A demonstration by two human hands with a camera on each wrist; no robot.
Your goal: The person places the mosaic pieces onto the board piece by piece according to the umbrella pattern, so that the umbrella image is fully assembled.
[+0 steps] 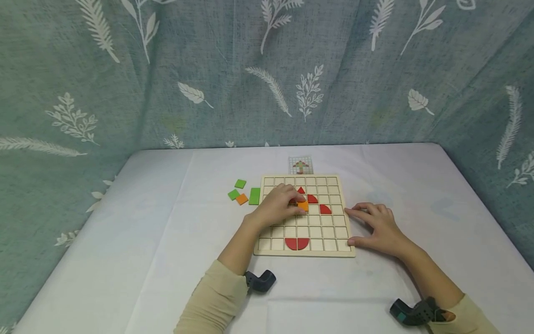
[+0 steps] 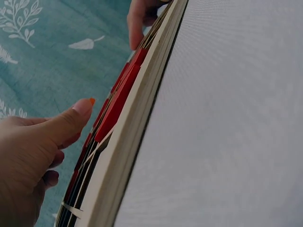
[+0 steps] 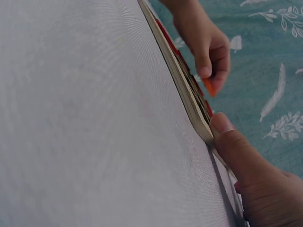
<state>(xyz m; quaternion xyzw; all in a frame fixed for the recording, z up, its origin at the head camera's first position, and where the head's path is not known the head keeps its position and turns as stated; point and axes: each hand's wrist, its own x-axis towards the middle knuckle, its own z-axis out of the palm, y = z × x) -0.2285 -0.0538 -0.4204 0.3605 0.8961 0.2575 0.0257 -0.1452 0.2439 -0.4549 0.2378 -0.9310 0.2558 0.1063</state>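
Observation:
My left hand (image 1: 275, 203) is over the middle of a wooden grid board (image 1: 327, 232), pinching an orange square tile (image 1: 303, 206) between thumb and fingers. Seen from the right wrist, that orange tile is tilted and held just above the board. Red pieces lie in the grid: a triangle (image 1: 301, 190) near the top, quarter-circles (image 1: 325, 209) around the middle, and two more quarter-circles (image 1: 291, 244) side by side in the bottom row. My right hand (image 1: 381, 230) rests at the board's right edge, its thumb and fingers spread apart and touching the rim.
Left of the board lie a green rectangle (image 1: 254, 196), two green squares (image 1: 240, 184) and a loose orange square (image 1: 242, 199). Behind it is a small pattern card (image 1: 300, 165). A white cloth (image 1: 187, 260) covers the table, and a leaf-patterned curtain (image 1: 233, 69) hangs around it.

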